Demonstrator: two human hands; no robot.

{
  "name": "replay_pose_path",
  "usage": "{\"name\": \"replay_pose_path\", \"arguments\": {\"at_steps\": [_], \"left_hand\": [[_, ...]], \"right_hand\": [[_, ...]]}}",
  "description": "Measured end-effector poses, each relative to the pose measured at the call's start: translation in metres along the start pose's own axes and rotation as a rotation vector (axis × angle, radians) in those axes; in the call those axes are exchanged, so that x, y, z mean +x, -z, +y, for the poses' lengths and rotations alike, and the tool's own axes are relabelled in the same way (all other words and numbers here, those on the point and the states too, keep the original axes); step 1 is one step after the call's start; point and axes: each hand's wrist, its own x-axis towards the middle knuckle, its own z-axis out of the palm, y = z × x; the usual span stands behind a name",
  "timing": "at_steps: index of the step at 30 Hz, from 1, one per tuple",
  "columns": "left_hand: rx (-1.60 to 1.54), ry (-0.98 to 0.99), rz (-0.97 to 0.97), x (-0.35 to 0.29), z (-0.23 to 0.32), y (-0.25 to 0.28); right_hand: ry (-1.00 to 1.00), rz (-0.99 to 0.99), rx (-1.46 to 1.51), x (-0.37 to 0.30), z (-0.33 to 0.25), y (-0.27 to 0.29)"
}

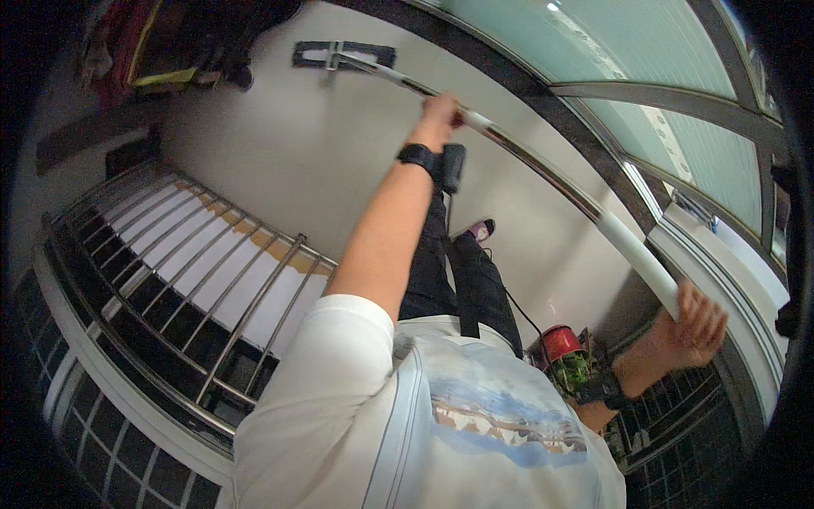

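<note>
- flat mop (555,180): one, long straight handle in white and shiny metal sections; lies slantwise across the scene, from the far part, left of middle, to the right side.
- mop head (386,58): dark, rectangular, paler along the middle; at the far end of the handle, on the pale floor (280,127).
- left hand (441,114): fingers closed around the handle, partway along, nearer the mop head than the other hand; slightly blurred.
- right hand (697,329): at right, closed on the white near end of the handle; fingers curled, blurred.
- wristband (415,155): black, on the left wrist, with a dark box attached.
- strap (600,390): black, on the right wrist.
- shirt (500,416): white, short-sleeved, printed picture on the front; worn with dark trousers (426,280).
- footwear (482,230): one piece, pinkish, on a foot beyond the trousers.
- railing (246,316): shiny metal bars, at left; white sheet (212,293) with tan edge seen between them.
- red pot (560,341): right of the legs, green leaves (575,370) just beside it.
- glass panels (627,42): greenish, dark-framed, far right.
</note>
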Motion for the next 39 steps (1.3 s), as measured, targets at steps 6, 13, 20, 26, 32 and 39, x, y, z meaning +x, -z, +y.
{"name": "replay_pose_path", "arguments": {"at_steps": [6,13,20,26,32,39], "left_hand": [[-0.133,0.048,0.249,-0.009,0.023,0.137],[0.120,0.120,0.144,-0.076,-0.098,0.081],[0.319,0.421,-0.361,-0.173,-0.294,-0.082],[0.326,0.634,-0.591,-0.273,-0.451,-0.218],[0.075,0.724,-0.528,-0.306,-0.532,-0.306],[-0.117,0.682,-0.347,-0.279,-0.483,-0.327]], "right_hand": [[-0.151,-0.374,-0.249,-0.024,0.083,-0.043],[-0.126,-0.537,-0.225,-0.091,-0.039,0.025],[0.029,-0.518,-0.645,-0.234,-0.290,0.155],[0.055,-0.863,-0.576,-0.289,-0.385,0.127],[0.154,-0.625,-0.592,-0.318,-0.393,0.107],[0.524,0.053,-0.722,-0.323,-0.380,0.139]]}}
